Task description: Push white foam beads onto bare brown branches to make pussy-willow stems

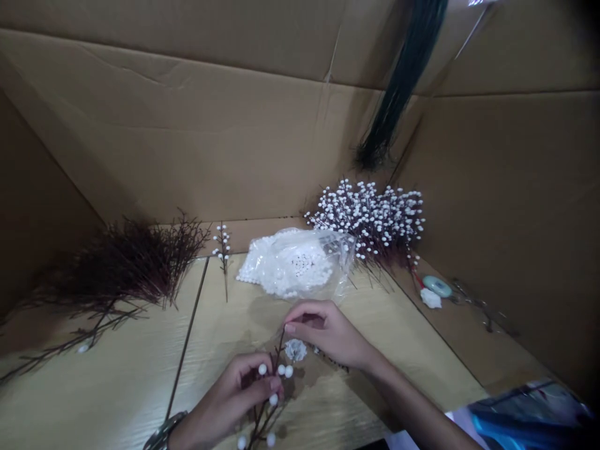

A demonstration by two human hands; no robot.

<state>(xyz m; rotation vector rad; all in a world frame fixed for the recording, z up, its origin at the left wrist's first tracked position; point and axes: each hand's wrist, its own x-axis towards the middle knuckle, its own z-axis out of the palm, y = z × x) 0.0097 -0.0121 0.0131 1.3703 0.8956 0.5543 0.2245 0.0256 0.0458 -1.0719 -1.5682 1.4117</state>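
Note:
My left hand [246, 387] is closed around a dark brown artificial berry branch [255, 431] with several white round berries on its twigs. The thumb and forefinger of my right hand [321, 328] pinch together at the top tip of that branch. Whether a berry sits between those fingertips is hidden. Just below my right hand, a small whitish, frilly clump [295, 350] lies on the table, with a dark twig partly hidden beside it. Beyond both hands rests a clear plastic bag [300, 262] full of white beads.
Bare brown branches [126, 262] are heaped at left, near a single berried sprig [224, 253]. Many white-berried branches [375, 219] lie at back right. Dark green wires [403, 81] hang above them. A pale green oval object [437, 286] sits right. Cardboard walls [210, 137] enclose the table.

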